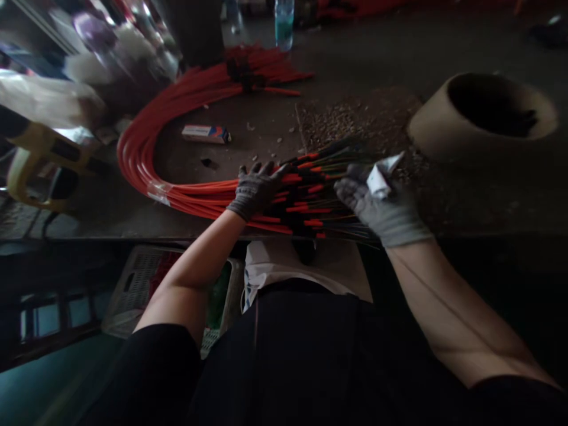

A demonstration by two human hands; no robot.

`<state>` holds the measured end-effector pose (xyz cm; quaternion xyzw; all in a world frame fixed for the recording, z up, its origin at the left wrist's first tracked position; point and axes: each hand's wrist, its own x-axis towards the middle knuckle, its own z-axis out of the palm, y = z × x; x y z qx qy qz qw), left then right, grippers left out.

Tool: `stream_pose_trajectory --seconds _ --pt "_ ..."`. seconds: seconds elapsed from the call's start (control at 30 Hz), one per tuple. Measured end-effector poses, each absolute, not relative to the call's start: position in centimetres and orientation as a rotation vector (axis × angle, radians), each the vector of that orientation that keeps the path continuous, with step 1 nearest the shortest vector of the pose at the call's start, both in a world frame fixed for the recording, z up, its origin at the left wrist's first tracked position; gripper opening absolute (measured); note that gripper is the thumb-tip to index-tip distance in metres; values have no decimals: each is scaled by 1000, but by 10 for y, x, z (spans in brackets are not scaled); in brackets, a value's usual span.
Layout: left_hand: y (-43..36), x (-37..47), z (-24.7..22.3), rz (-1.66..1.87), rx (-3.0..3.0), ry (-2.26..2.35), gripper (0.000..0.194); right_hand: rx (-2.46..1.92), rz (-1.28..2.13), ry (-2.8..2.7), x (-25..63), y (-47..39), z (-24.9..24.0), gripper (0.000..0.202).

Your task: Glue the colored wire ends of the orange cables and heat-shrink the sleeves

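A curved bundle of orange-red cables (pixel 193 198) lies on the workbench, with black and orange sleeves and thin loose wires (pixel 341 151) fanning out at its right end. My left hand (pixel 257 189), in a grey glove, rests on top of the bundle just left of the sleeves, its fingers spread. Close to the thin wire ends is my right hand (pixel 377 207), also gloved in grey. A crumpled white piece of tissue or cloth (pixel 379 180) is held in it; its exact material is unclear. Whether the right fingers touch the wires is blurred.
A wide cardboard tube (pixel 430 127) stands at the right, beside scattered small brown bits (pixel 337 121). A small printed box (pixel 204 134) lies inside the cable curve. Behind stands a bottle (pixel 284 26). A yellow-and-black tool (pixel 44 165) is at left; a plastic crate (pixel 133 278) sits below the bench.
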<state>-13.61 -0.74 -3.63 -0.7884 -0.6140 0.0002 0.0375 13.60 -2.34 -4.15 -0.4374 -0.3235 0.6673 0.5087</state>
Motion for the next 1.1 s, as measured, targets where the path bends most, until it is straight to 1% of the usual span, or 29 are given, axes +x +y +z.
stream_pose_trajectory --seconds 0.03,0.07,0.13,0.2,0.27,0.33,0.4,0.5,0.6,0.67,0.77,0.83,0.9,1.0,1.1 --pt "0 -137 -34 -28 -2414 -1897 56 -1060 1511 -774 134 -9 -32 33" --pt "6 -138 -31 -76 -2420 -1907 56 -1065 1484 -766 133 2 -23 35" --pt "5 -140 -25 -197 -2445 -1917 55 -1045 1494 -808 133 14 -8 39" --pt "-9 -138 -20 -251 -2566 -1827 53 -980 1526 -881 136 9 -1 38" --pt "-31 -130 -20 -154 -2775 -1576 48 -947 1527 -893 142 -9 -5 36" --pt "-51 -120 -24 50 -2910 -1322 40 -970 1508 -837 149 -28 -16 34" --pt "-63 -109 -30 209 -2910 -1220 35 -1000 1499 -800 157 -43 -29 33" --pt "-65 -99 -37 273 -2822 -1248 37 -1046 1436 -812 169 -62 -40 32" --pt "-52 -94 -40 238 -2726 -1389 40 -1075 1333 -828 176 -80 -41 33" --pt "-36 -93 -40 156 -2620 -1561 41 -1100 1303 -828 175 -89 -40 34" --pt "-10 -92 -37 -48 -2442 -1735 43 -1071 1377 -748 171 -91 -43 35" --pt "-2 -91 -35 -160 -2414 -1711 47 -966 1461 -658 171 -89 -47 32" --pt "-9 -88 -34 -182 -2506 -1556 48 -873 1493 -562 174 -87 -49 29" --pt "-39 -77 -42 25 -2791 -1150 41 -817 1502 -441 180 -87 -52 30" --pt "-61 -65 -50 248 -2919 -1025 39 -772 1550 -373 182 -90 -55 31"
